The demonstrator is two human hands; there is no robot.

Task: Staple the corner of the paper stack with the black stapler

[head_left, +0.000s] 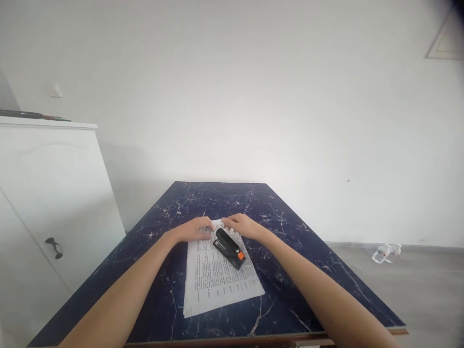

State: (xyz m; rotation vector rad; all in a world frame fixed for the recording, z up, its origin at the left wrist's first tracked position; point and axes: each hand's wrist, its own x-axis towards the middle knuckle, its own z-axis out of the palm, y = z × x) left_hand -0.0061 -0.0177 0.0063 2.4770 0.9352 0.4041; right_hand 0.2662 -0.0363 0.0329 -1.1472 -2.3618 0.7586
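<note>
Bare forearms, paper, wedge-shaped stapler

"What's behind the table?"

"A pale, plain wall, brightest around the middle, with a soft shadow beside the cabinet."

"And the cabinet itself?"

"White, at the left, with a dark handle on its front and a long, dark object lying on top; I can't tell what."

"The floor?"

"Grey, showing at the right, with a baseboard along the wall and something white lying near it."

"The table's top?"

"Dark blue, veined white like marble."
</note>
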